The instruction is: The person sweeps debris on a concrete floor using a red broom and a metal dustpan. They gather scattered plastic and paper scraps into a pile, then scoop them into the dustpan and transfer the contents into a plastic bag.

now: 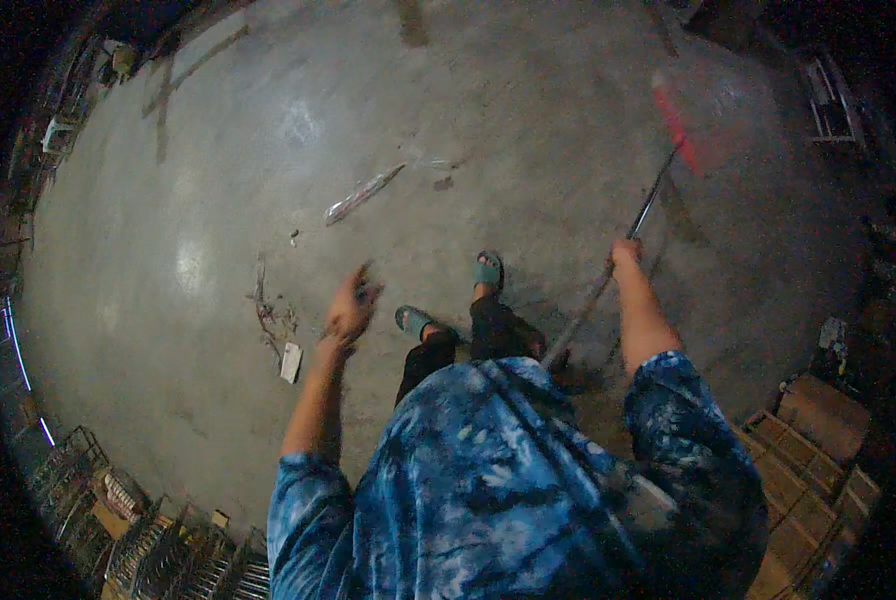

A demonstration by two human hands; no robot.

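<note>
My right hand (625, 252) is wrapped round the dark handle of a broom (650, 203). The handle slants back toward my body. Its red head, blurred, rests at or near the floor far to the right. My left hand (350, 308) hangs in the air at the left with its fingers apart, slightly smeared, and nothing shows in it. Below it on the floor, a small heap of twig-like debris (275, 318) lies beside a flat white piece (290, 362). Farther off is a long, thin clear plastic wrapper (364, 195).
Grey concrete floor (218, 180) spreads around my sandalled feet (487, 270). Stacked metal racks (148, 550) stand at the lower left. A wooden slatted frame (793, 470) and a brown box (823, 415) are at the lower right. A white frame (830, 100) stands at the far right.
</note>
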